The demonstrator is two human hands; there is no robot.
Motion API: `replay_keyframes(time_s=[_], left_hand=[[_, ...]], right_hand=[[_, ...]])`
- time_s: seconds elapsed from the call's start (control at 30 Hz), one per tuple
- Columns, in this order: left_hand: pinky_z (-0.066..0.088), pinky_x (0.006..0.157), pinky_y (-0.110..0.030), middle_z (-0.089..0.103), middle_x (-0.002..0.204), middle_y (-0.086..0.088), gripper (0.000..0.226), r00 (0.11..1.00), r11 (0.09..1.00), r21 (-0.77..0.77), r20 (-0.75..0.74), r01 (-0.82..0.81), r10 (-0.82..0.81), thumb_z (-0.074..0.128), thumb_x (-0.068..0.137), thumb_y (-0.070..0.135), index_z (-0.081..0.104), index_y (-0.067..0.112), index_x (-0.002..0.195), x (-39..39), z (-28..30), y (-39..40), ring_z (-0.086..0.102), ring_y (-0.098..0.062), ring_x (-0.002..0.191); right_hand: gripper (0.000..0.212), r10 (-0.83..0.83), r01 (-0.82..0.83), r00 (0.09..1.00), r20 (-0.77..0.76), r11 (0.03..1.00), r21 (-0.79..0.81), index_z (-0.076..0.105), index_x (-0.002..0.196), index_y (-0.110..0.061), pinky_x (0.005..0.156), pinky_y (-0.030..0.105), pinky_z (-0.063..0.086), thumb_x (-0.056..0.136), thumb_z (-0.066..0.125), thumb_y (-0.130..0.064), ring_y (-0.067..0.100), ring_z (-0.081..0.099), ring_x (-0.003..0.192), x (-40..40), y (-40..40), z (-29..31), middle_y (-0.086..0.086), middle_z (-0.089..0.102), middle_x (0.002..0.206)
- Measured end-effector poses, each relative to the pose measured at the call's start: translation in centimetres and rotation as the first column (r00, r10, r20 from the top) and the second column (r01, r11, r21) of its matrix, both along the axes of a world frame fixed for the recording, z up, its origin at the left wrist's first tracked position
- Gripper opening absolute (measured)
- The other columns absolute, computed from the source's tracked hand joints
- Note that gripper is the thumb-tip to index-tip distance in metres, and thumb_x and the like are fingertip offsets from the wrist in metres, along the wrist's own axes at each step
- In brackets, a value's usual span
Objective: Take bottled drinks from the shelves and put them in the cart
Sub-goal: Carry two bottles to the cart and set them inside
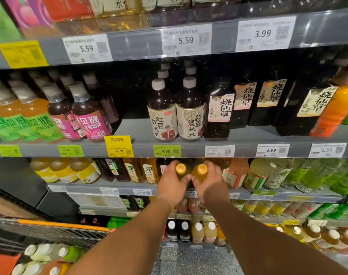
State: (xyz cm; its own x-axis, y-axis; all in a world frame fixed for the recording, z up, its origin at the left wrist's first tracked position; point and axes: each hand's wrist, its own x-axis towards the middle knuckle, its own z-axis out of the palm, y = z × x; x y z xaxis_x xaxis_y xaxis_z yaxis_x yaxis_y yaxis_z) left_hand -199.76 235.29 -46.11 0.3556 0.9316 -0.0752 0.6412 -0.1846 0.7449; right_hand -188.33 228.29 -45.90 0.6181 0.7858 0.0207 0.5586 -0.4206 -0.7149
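Both my arms reach out to the third shelf (129,189) of a drinks rack. My left hand (172,185) grips a bottle with a yellow cap (181,168), fingers curled round its neck. Right beside it, my right hand (210,184) grips a second yellow-capped bottle (201,170) of amber drink. The two bottles stand side by side at the shelf's front, their bodies mostly hidden behind my hands. The cart (50,233) shows at the lower left as a dark wire basket with an orange rim, and several white-capped bottles (42,253) lie in it.
The shelf above carries brown bottles with cream labels (176,116), dark bottles (218,112) and pink-labelled ones (89,114). Yellow and green bottles flank my hands on the same shelf. Lower shelves hold more drinks (205,232). Speckled floor (189,261) lies below.
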Motion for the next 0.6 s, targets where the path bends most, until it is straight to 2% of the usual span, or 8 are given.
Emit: replay_keyframes(time_s=[0.1,0.17,0.23,0.3,0.37,0.43,0.5,0.6], left_hand=[[0.037,0.11,-0.032,0.052,0.143,0.0,0.059,0.997,0.999,-0.037,0.076,-0.024,0.027,0.067,0.093,0.031,0.04,0.024,0.145,-0.6,-0.2,-1.1,0.048,-0.022,0.13],[0.032,0.111,-0.027,0.048,0.148,0.003,0.062,0.992,0.999,-0.021,0.12,-0.039,0.042,0.068,0.093,0.029,0.04,0.023,0.148,-1.0,0.1,-2.1,0.044,-0.017,0.135],[0.034,0.112,-0.03,0.049,0.146,0.004,0.061,0.989,0.999,0.004,0.14,-0.054,0.053,0.069,0.092,0.03,0.044,0.024,0.146,-1.5,0.9,-2.9,0.044,-0.016,0.134],[0.039,0.106,-0.032,0.055,0.137,0.005,0.053,0.99,0.998,0.026,0.128,-0.065,0.061,0.069,0.09,0.035,0.05,0.027,0.139,-1.9,2.3,-3.7,0.05,-0.015,0.126],[0.042,0.09,-0.028,0.062,0.116,0.012,0.033,0.989,0.994,0.056,0.12,-0.09,0.083,0.069,0.088,0.038,0.057,0.034,0.118,-2.4,4.4,-4.6,0.057,-0.014,0.111],[0.039,0.075,-0.026,0.062,0.096,0.017,0.016,0.987,0.985,0.115,0.108,-0.128,0.116,0.068,0.086,0.039,0.058,0.035,0.098,-2.9,6.6,-5.9,0.061,-0.014,0.097],[0.039,0.076,-0.027,0.064,0.093,0.016,0.013,0.979,0.971,0.154,0.115,-0.182,0.165,0.069,0.086,0.039,0.061,0.031,0.095,-3.6,8.7,-7.3,0.061,-0.015,0.095],[0.045,0.083,-0.032,0.067,0.102,0.005,0.019,0.957,0.942,0.186,0.129,-0.28,0.26,0.069,0.085,0.042,0.064,0.028,0.098,-5.3,11.8,-9.7,0.061,-0.02,0.099]], right_hand=[[0.063,0.029,-0.028,1.0,0.004,0.996,-0.087,0.036,0.147,-0.027,0.105,0.041,0.04,0.091,0.064,-0.036,0.029,0.045,0.129,-0.2,-0.4,0.1,0.001,0.034,0.151],[0.056,0.055,-0.054,0.998,0.003,0.995,-0.078,0.041,0.144,-0.026,0.107,0.04,0.038,0.093,0.063,-0.033,0.028,0.043,0.131,-0.3,-0.9,0.5,0.002,0.036,0.15],[0.049,0.087,-0.087,0.996,-0.008,0.996,-0.017,0.046,0.14,-0.023,0.103,0.039,0.041,0.095,0.061,-0.031,0.025,0.048,0.125,-0.4,-1.9,1.2,0.002,0.041,0.143],[0.042,0.11,-0.109,0.994,0.0,0.993,0.047,0.05,0.135,-0.024,0.095,0.038,0.046,0.095,0.059,-0.032,0.023,0.055,0.114,-0.6,-2.9,2.5,0.001,0.044,0.134],[0.032,0.141,-0.143,0.99,0.031,0.987,0.079,0.055,0.125,-0.024,0.089,0.036,0.047,0.095,0.057,-0.033,0.022,0.057,0.105,-0.9,-3.7,4.5,0.001,0.048,0.125],[0.021,0.186,-0.19,0.981,0.063,0.978,0.084,0.059,0.111,-0.023,0.08,0.033,0.046,0.094,0.057,-0.036,0.022,0.059,0.1,-1.0,-4.4,6.7,0.0,0.056,0.113],[0.02,0.243,-0.25,0.966,0.084,0.966,0.072,0.059,0.103,-0.024,0.075,0.033,0.045,0.093,0.057,-0.04,0.025,0.061,0.096,-1.3,-5.3,9.1,0.0,0.063,0.103],[0.021,0.323,-0.338,0.932,0.163,0.938,0.074,0.057,0.097,-0.026,0.07,0.032,0.04,0.092,0.055,-0.046,0.027,0.061,0.092,-2.5,-6.7,12.2,0.001,0.066,0.097]])
